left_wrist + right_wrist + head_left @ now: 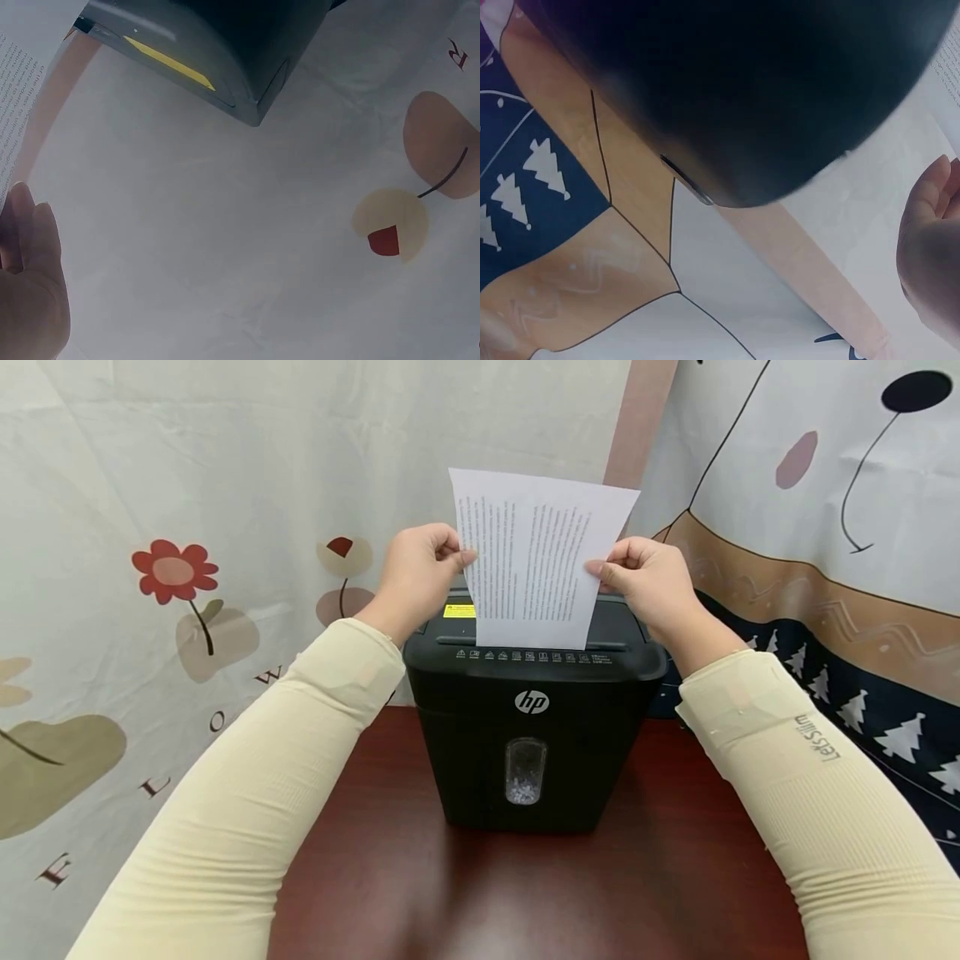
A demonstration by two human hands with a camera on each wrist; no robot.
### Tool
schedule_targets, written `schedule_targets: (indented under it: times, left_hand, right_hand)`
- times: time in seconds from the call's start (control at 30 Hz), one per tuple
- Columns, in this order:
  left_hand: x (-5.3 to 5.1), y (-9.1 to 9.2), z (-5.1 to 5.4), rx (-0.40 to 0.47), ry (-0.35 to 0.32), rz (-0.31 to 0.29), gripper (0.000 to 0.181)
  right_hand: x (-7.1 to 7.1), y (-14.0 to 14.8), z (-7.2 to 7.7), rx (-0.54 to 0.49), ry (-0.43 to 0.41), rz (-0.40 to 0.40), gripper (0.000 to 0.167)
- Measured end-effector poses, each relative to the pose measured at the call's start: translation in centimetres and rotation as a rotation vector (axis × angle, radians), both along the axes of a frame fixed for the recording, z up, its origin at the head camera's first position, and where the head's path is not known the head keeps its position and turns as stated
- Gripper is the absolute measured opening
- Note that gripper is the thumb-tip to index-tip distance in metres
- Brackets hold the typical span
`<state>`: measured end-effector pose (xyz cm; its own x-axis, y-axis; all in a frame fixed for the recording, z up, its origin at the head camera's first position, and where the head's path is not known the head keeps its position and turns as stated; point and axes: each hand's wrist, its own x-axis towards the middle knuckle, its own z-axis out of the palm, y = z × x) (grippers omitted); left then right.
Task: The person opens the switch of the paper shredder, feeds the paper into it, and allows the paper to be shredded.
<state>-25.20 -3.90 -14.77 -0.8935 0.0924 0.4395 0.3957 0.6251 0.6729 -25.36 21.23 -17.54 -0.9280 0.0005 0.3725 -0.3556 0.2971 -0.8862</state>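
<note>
A printed sheet of paper (536, 552) stands upright over a black HP paper shredder (480, 718), its lower edge at the slot in the top. Whether that edge is inside the slot I cannot tell. My left hand (423, 568) pinches the sheet's left edge between thumb and fingers. On the opposite edge my right hand (652, 581) pinches it the same way. White shreds show low in the shredder's window (524, 772). In the left wrist view the hand (34, 277) appears at the left border beside the paper; the right wrist view shows part of the other hand (934, 247).
The shredder stands on a dark red-brown table (360, 860). Behind and to the left hangs a pale curtain (247, 460) with flower prints. Another patterned cloth (810, 552) hangs close at the right. A yellow label (458, 611) is on the shredder's top.
</note>
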Motion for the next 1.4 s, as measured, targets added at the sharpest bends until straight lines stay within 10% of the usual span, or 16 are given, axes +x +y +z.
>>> schedule_targets:
  times: [0.67,1.4]
  left_hand:
    - [0.2,-0.4,-1.1,-0.024,-0.101,-0.032,0.014]
    - [0.9,-0.6,-1.6,-0.032,-0.028,-0.065,0.012]
  right_hand:
    - [0.1,0.5,-0.6,0.031,-0.055,0.077,0.007]
    - [0.2,0.8,-0.5,0.199,-0.063,0.036,0.019]
